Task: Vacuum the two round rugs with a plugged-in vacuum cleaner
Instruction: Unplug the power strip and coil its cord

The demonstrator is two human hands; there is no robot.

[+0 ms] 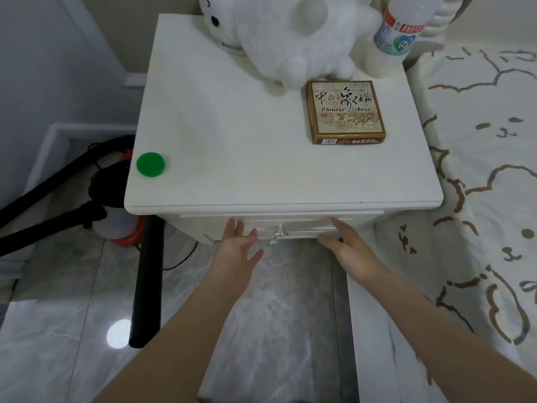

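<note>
Grey marble floor (72,330) ran under a white nightstand (232,135) beside a bed (479,170). I saw a white plush toy (284,39) at the top's back edge, with a bottle (392,33) at the back right corner. My vacuum cleaner (116,199) sat on the floor by the nightstand's left side, its black hose (43,193) trailing left. A Chinese chess box (345,112) lay near the right edge, a green cap (150,164) at the front left corner. My left hand (238,251) and right hand (345,242) reached to the drawer front, fingers straight and spread, gripping nothing.
</note>
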